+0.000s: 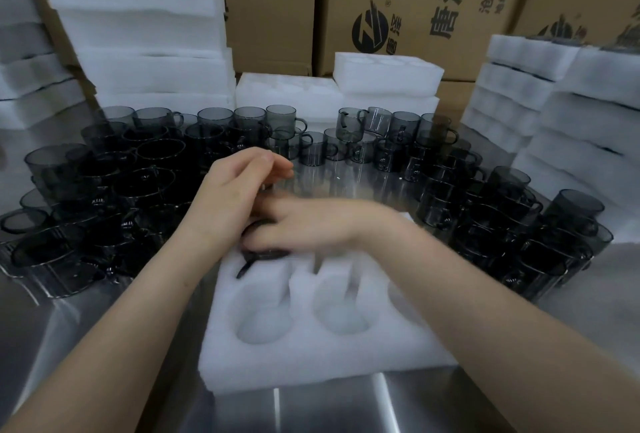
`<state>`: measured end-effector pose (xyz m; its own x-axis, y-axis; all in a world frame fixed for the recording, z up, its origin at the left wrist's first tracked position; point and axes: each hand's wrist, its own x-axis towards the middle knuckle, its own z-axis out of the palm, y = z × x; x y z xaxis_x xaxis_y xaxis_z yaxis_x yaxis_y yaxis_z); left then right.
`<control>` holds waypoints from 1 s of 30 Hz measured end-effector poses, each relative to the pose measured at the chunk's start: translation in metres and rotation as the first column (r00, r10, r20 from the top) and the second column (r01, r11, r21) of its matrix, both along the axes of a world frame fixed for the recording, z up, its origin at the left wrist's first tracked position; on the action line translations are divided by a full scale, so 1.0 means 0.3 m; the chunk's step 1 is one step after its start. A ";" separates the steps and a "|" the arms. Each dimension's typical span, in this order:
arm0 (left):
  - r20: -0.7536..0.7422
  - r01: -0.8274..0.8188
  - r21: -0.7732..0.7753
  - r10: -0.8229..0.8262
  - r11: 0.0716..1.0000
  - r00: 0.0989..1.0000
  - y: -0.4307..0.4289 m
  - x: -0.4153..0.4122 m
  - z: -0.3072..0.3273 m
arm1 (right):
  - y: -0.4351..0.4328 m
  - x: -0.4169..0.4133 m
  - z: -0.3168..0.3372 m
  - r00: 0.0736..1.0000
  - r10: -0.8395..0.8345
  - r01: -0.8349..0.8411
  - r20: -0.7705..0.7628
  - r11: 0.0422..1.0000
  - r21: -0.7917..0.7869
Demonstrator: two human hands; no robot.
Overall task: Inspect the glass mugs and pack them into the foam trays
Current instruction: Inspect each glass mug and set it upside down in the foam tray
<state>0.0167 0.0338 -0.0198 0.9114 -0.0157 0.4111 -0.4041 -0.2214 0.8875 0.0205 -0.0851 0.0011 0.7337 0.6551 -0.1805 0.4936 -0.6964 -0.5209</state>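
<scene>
A dark mug (265,253) sits in the far-left pocket of the tray (311,356), its handle sticking out toward the near left. The right hand (298,221), blurred, lies over the mug's top with its fingers (258,237) on the rim; whether they grip it cannot be told. The left hand (239,190) hovers just behind, fingers loosely curled around nothing visible. More mugs (145,169) crowd the table (332,408) on both sides.
</scene>
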 end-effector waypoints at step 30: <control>-0.156 0.137 0.729 -0.033 0.671 0.987 -0.025 0.002 -0.022 | -0.414 0.241 0.032 0.627 -0.677 0.663 0.387 0.724 0.191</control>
<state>0.0172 0.0263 -0.0266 0.9309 -0.3450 0.1205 -0.3577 -0.7930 0.4932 0.0927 -0.2093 0.0106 0.9681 -0.0472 0.2459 0.0603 -0.9093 -0.4117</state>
